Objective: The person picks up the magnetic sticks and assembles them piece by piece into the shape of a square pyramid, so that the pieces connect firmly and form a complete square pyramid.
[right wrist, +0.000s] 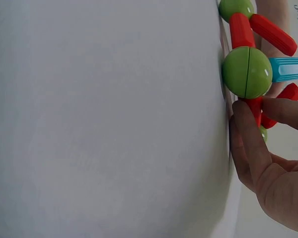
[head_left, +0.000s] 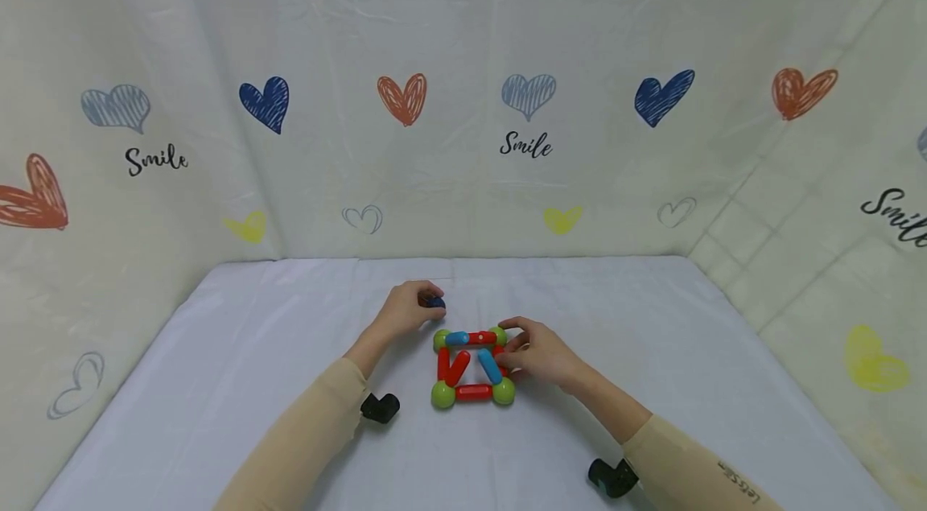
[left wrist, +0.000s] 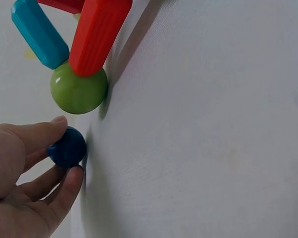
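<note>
A square frame of red magnetic rods (head_left: 474, 393) and green balls (head_left: 443, 394) lies on the white table. Red and blue rods (head_left: 489, 366) rise at a slant from its corner balls. Behind the frame's far left corner, my left hand (head_left: 409, 308) pinches a dark blue ball (left wrist: 68, 148) between thumb and fingertips, close to the table surface. From the right, my right hand (head_left: 545, 352) grips the red rod (right wrist: 255, 110) on the frame's right side. Its fingers (right wrist: 252, 134) cover part of that rod, right beside a green ball (right wrist: 247, 73).
A white cloth covers the table (head_left: 304, 318), and a pale curtain (head_left: 463, 20) printed with hearts stands along its back and sides. Black wrist-worn devices show below the left forearm (head_left: 381, 408) and beside the right sleeve (head_left: 612, 479).
</note>
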